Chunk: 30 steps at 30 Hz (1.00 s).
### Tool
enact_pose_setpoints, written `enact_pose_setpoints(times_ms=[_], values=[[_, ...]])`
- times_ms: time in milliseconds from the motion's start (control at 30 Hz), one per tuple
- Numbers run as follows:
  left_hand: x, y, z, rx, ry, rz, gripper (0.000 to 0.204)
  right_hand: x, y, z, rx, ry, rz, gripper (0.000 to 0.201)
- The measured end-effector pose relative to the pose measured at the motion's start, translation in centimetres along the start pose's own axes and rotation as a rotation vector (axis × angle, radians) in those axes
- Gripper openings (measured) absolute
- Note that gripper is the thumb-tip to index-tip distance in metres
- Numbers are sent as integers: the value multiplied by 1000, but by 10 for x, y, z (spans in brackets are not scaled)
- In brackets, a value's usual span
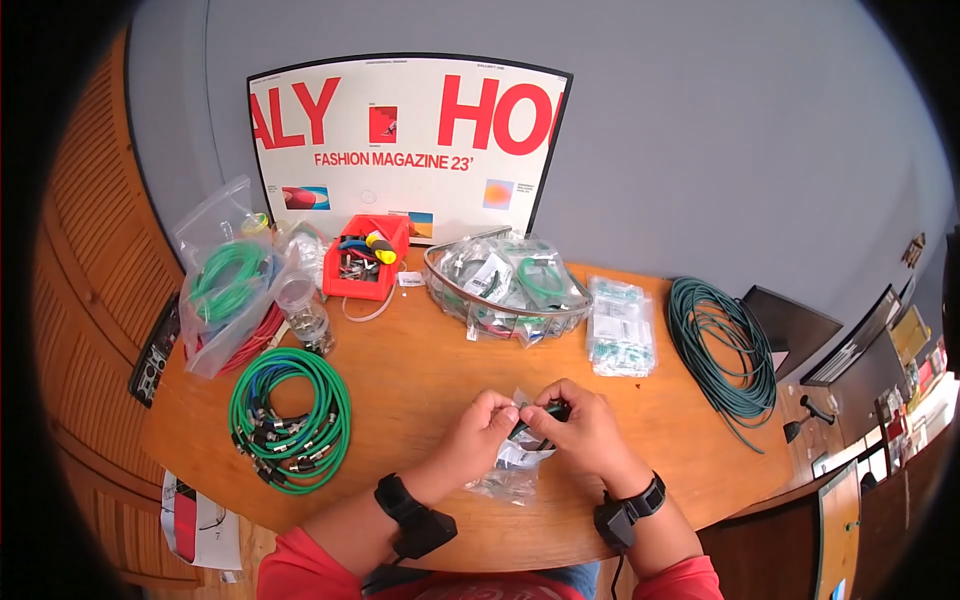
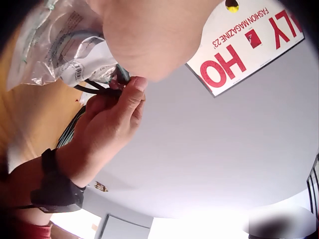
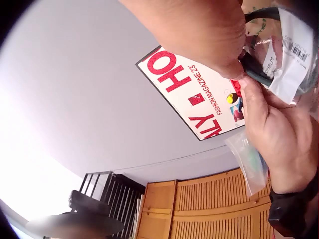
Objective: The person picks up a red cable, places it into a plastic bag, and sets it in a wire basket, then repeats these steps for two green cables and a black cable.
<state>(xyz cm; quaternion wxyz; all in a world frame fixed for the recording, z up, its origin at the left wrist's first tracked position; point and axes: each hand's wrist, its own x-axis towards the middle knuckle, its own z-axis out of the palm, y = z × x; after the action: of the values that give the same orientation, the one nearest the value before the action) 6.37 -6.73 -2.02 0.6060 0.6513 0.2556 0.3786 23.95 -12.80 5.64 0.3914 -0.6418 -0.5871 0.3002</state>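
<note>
In front of the person's body, both hands meet at a coiled dark cable (image 3: 256, 69) and its clear plastic bag (image 1: 508, 485). A white barcode label (image 3: 294, 55) shows against the cable. The left hand (image 1: 478, 430) pinches at the cable and bag with thumb and curled forefinger. The right hand (image 1: 585, 428) grips the dark cable, its thumb pointing toward the left thumb. Below the hands, the bag hangs close over the wooden table (image 1: 410, 400). In both wrist views the near hand covers part of the cable.
Green cables (image 1: 340, 410) lie coiled at left, near a clear jar (image 1: 305, 315) and a bagged green coil (image 1: 230, 280). Behind stand a red bin (image 1: 357, 290), a basket (image 1: 450, 290) of bagged cables and a monitor (image 1: 410, 110). Flat packets (image 1: 620, 325) and a dark cable coil (image 1: 720, 350) sit right.
</note>
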Motion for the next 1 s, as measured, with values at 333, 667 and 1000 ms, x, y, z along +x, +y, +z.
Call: enact_pose_setpoints(times_ms=[333, 667, 1000], values=[[3, 2, 0, -238, 134, -102, 17, -2, -43, 11, -529, 129, -202, 34], [8, -7, 1, -526, 200, -137, 16, -6, -10, 32, -662, 150, -638, 30], [17, 8, -23, -756, 197, -69, 15, 1, 27, -15, 452, -106, 83, 20]])
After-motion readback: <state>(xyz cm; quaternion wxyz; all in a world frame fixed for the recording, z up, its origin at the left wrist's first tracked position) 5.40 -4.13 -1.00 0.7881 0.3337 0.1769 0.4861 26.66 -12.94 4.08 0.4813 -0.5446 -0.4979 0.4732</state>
